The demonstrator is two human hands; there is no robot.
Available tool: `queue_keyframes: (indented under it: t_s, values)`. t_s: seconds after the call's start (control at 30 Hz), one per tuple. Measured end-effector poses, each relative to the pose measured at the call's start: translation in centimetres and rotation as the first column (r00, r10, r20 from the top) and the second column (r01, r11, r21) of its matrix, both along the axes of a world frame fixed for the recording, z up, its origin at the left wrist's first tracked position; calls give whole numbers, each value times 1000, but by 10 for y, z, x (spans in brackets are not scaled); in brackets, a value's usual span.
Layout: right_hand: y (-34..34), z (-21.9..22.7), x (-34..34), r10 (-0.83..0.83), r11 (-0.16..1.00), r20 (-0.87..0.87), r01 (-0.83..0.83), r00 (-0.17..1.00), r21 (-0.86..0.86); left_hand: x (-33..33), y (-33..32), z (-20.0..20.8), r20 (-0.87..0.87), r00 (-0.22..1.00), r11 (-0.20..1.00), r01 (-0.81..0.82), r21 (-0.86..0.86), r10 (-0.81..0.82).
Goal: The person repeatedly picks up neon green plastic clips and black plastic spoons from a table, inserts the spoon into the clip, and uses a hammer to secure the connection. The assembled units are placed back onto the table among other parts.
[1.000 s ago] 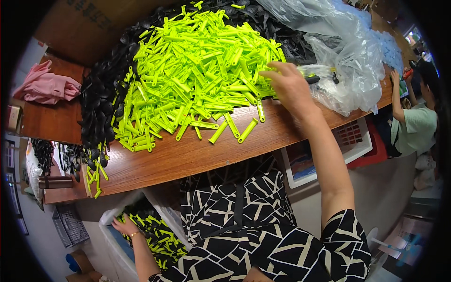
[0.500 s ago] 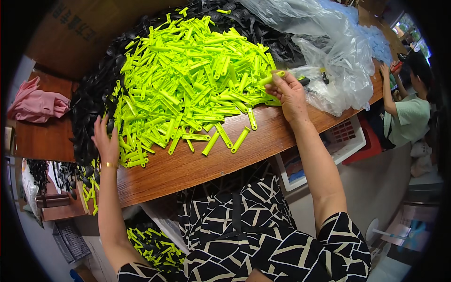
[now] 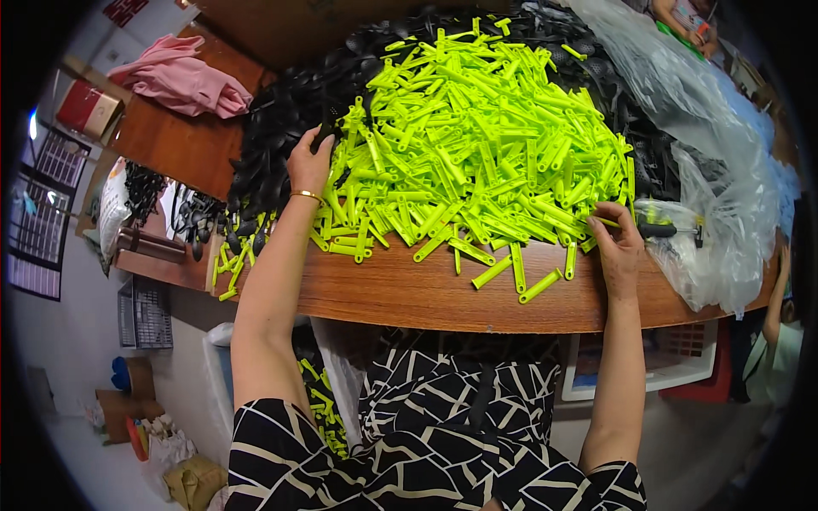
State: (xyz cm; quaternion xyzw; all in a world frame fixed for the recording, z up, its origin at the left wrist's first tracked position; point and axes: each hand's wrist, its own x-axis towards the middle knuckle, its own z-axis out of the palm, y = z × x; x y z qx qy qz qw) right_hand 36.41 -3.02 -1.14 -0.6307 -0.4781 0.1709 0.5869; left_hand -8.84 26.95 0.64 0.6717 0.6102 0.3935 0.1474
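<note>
A big heap of neon yellow-green plastic handles (image 3: 477, 153), flat strips with a hole at one end, covers the middle of the wooden table (image 3: 392, 298). Around its back and left side lie black plastic pieces (image 3: 273, 128), some with perforated heads. At the heap's left edge, my left hand (image 3: 309, 166) has its thumb and fingers closed on a black plastic piece (image 3: 328, 123). By the right front edge, my right hand (image 3: 619, 251) pinches a yellow-green handle (image 3: 606, 222), mostly hidden by the fingers. Several loose handles (image 3: 540, 286) lie between the heap and the table's front edge.
Clear plastic sheeting (image 3: 716, 187) drapes the right side, with a black-handled tool (image 3: 660, 231) beside it. Pink cloth (image 3: 183, 77) lies at the far left. Below the table are a white crate (image 3: 690, 375) and a bag of mixed parts (image 3: 324, 409). Other people sit at the right.
The view has swung left. My left hand has reached farther along the heap and closed on a black piece. My right hand, still holding a handle, is lower, beside the heap's front right.
</note>
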Motion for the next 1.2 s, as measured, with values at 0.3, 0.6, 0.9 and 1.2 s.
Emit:
queue_keyframes:
  t_s: [0.3,0.6,0.9,1.2]
  values:
    - [-2,4,2,10,999,257,-19,966,31,52,-45,18,556,739,868,493,-63,-380]
    - [-6,12,-8,-51,996,204,36,978,79,100,-129,51,61,898,890,439,-124,-435]
    - [-26,77,-43,318,932,50,-322,947,167,154,-223,74,786,392,439,882,-173,-477]
    - [-54,116,-46,430,902,210,-425,878,-69,151,-263,82,710,378,376,911,-170,-594]
